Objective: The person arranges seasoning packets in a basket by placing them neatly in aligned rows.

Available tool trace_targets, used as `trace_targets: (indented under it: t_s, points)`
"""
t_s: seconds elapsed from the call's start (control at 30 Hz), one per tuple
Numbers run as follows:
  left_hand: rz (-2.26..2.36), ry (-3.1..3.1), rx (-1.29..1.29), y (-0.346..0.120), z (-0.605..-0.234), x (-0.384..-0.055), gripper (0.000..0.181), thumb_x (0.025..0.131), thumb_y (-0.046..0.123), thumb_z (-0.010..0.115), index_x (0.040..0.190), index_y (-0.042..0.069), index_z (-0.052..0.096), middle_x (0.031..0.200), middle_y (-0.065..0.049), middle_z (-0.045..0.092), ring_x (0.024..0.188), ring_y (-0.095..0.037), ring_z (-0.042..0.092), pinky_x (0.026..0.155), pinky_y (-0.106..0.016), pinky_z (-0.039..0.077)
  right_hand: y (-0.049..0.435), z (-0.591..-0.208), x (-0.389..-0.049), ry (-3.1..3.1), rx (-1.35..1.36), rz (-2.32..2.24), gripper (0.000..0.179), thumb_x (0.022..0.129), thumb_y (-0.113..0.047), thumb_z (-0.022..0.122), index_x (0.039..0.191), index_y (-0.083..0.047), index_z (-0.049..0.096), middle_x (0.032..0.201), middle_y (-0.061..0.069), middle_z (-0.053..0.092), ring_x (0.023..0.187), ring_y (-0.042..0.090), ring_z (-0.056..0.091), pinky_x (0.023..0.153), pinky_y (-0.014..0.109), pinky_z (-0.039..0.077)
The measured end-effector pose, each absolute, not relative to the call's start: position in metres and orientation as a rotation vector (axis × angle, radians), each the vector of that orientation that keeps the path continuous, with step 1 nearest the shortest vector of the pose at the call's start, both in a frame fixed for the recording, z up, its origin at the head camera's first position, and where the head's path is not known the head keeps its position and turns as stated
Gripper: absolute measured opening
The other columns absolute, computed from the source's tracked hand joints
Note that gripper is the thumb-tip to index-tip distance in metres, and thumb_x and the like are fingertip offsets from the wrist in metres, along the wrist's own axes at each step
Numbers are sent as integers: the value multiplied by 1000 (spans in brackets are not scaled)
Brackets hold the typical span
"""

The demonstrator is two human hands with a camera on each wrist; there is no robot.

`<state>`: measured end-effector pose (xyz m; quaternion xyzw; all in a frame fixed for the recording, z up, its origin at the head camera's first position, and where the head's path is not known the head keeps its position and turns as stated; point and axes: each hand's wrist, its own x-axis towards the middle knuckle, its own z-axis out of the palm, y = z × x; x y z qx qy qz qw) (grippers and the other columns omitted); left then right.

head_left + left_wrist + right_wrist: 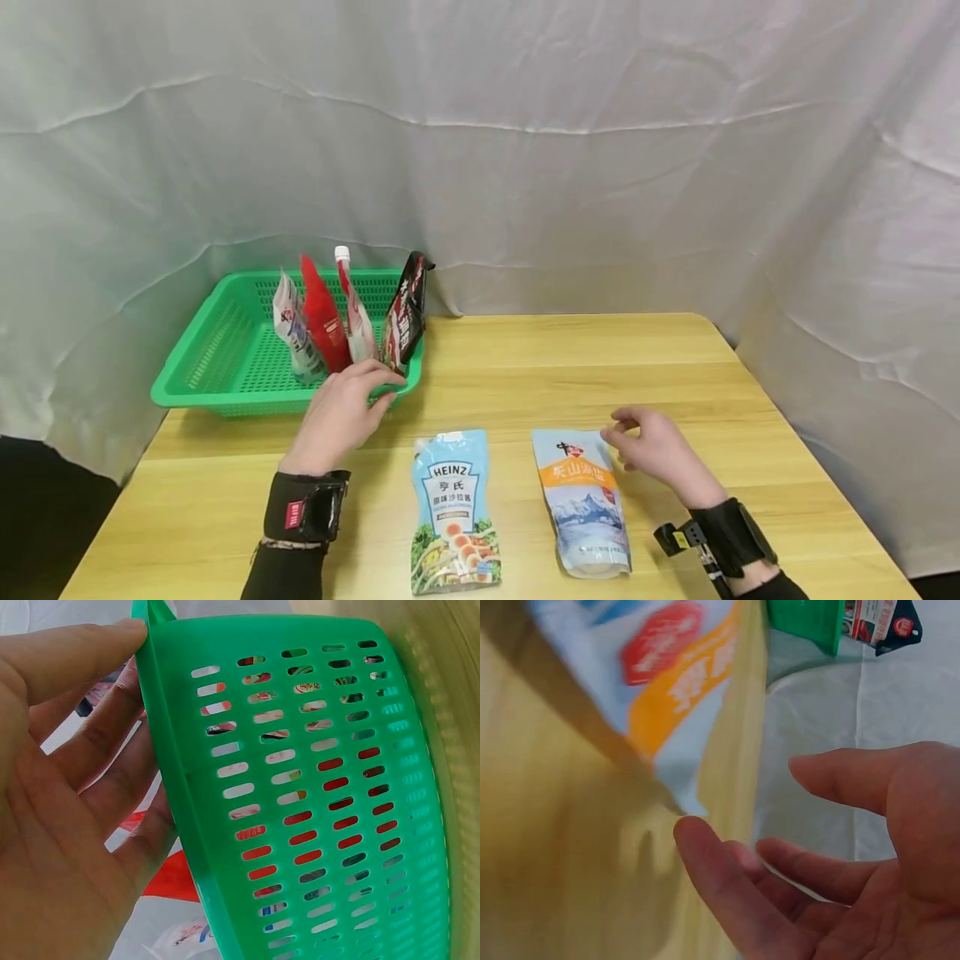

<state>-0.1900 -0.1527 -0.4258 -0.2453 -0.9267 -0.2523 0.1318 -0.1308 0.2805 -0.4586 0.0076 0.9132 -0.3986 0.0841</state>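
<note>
My left hand (341, 412) is at the front right corner of a green plastic basket (180, 392), gripping its rim. In the left wrist view the thumb (112, 637) lies at the rim while the other fingers reach over its inner side. My right hand (656, 446) is beside the top corner of a blue and white pouch (585, 508) with an orange band, lying on the table. In the right wrist view the index fingertip is right at that corner, thumb apart. Left of this pouch lies a light-blue Heinz salad dressing pouch (453, 517), face up.
Several packets stand in the basket: a white one (294, 321), a red one (326, 321), a pouch with a white cap (356, 317) and a black one (405, 321) leaning at the right wall. Grey-white cloth (570, 183) hangs behind the wooden table (570, 367).
</note>
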Motion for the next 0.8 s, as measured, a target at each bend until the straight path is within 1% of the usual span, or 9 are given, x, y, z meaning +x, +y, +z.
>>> trace_targets:
  t_s: [0.1, 0.23, 0.3, 0.4, 0.53, 0.6, 0.67, 0.8]
  points:
    - [-770, -2701, -675, -155, -427, -189, 25, 90, 3, 80, 113, 12, 79, 116, -5, 72, 103, -30, 70, 87, -53, 56, 280, -462, -129, 2677, 124, -1194, 66, 99, -31, 72, 142, 14, 48, 115, 22, 64, 75, 22, 66, 65, 37, 62]
    - [-822, -2705, -619, -157, -427, -189, 25, 91, 3, 78, 114, 12, 79, 117, -6, 72, 103, -32, 70, 88, -55, 54, 274, -462, -131, 2658, 189, -1138, 70, 98, -34, 72, 142, 14, 47, 109, 18, 68, 68, 20, 65, 61, 36, 60]
    - [-845, -2703, -589, -155, -427, -190, 25, 91, 4, 78, 115, 12, 79, 118, -7, 72, 105, -33, 69, 91, -56, 53, 272, -462, -132, 2662, 193, -1108, 72, 98, -36, 72, 142, 16, 47, 106, 18, 70, 65, 20, 66, 59, 36, 60]
    - [-876, -2702, -557, -152, -428, -189, 24, 92, 5, 78, 115, 12, 79, 119, -7, 72, 109, -35, 68, 95, -59, 50, 269, -463, -131, 2660, 205, -1082, 81, 96, -44, 74, 142, 16, 45, 105, 17, 71, 63, 20, 67, 58, 36, 60]
    - [-880, -2702, -546, -151, -429, -188, 24, 92, 6, 78, 115, 12, 79, 119, -7, 72, 110, -35, 68, 96, -58, 50, 263, -466, -129, 2657, 227, -1043, 98, 89, -54, 78, 147, 16, 40, 92, 11, 69, 59, 21, 67, 56, 36, 59]
    - [-876, -2701, -548, -151, -429, -187, 24, 92, 6, 78, 115, 12, 79, 118, -7, 72, 109, -35, 68, 95, -58, 51, 261, -467, -127, 2653, 233, -1015, 104, 87, -56, 79, 148, 17, 37, 84, 8, 67, 56, 21, 65, 54, 35, 56]
    - [-874, -2702, -551, -151, -429, -187, 24, 92, 5, 78, 115, 12, 79, 118, -7, 72, 108, -35, 68, 93, -57, 52, 259, -468, -125, 2652, 236, -991, 107, 85, -58, 80, 148, 17, 37, 80, 8, 66, 55, 21, 64, 53, 34, 53]
    - [-882, -2719, -544, -151, -430, -186, 24, 93, 6, 77, 116, 14, 79, 119, -6, 72, 108, -35, 68, 92, -56, 52, 255, -469, -123, 2658, 227, -940, 108, 84, -61, 80, 145, 18, 41, 83, 9, 65, 58, 20, 62, 55, 33, 50]
